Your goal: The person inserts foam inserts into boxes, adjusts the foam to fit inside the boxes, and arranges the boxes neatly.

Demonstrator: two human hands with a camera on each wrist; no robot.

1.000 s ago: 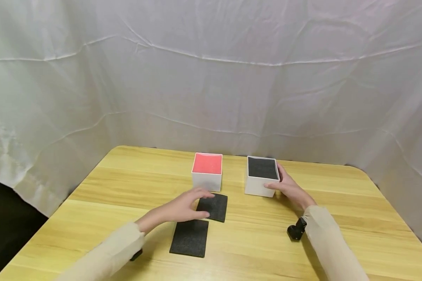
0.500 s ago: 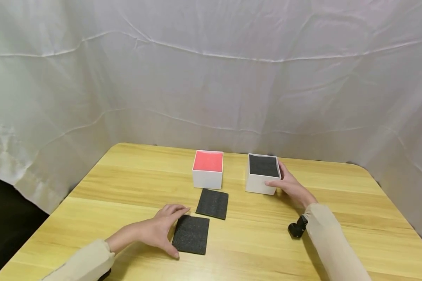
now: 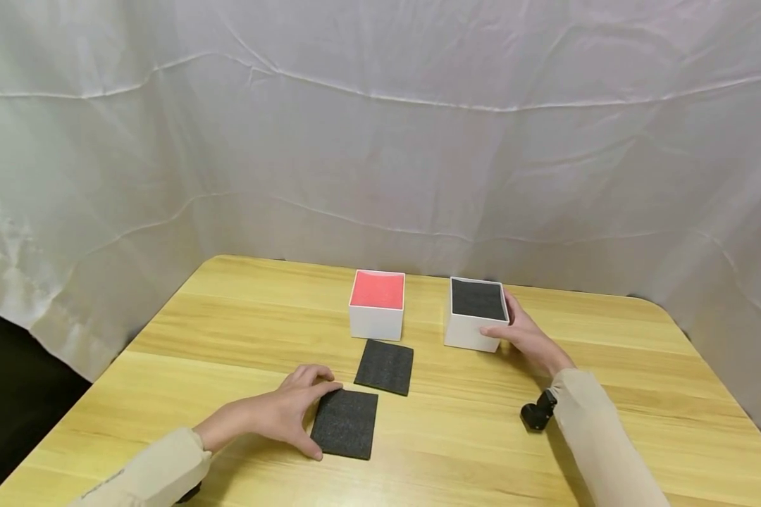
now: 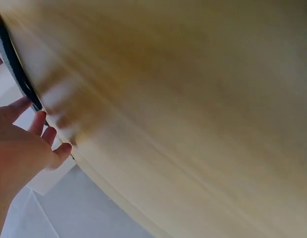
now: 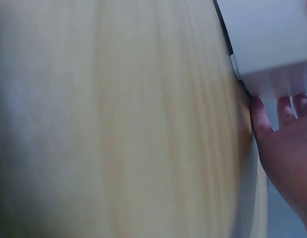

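Two flat black foam squares lie on the wooden table [image 3: 228, 317]. My left hand [image 3: 292, 412] rests against the left edge of the near foam square [image 3: 349, 424], fingertips at its far corner and thumb at its near corner. In the left wrist view the left hand [image 4: 25, 148] touches the dark edge of that foam square [image 4: 15, 69]. The far foam square [image 3: 385, 366] lies free just in front of a white box with a red inside [image 3: 377, 313]. My right hand [image 3: 526, 338] grips the right side of a white box topped with black foam [image 3: 472, 324]. The right wrist view shows the right hand [image 5: 287, 144] against that white box [image 5: 267, 39].
White cloth hangs behind and to both sides of the table. A small black wrist camera [image 3: 535, 412] sits under my right sleeve. The table's left edge drops to a dark floor [image 3: 13, 394].
A second ago my left hand lay on the far foam square; it has pulled back to the near one's left edge. The right hand has kept its hold on the box.
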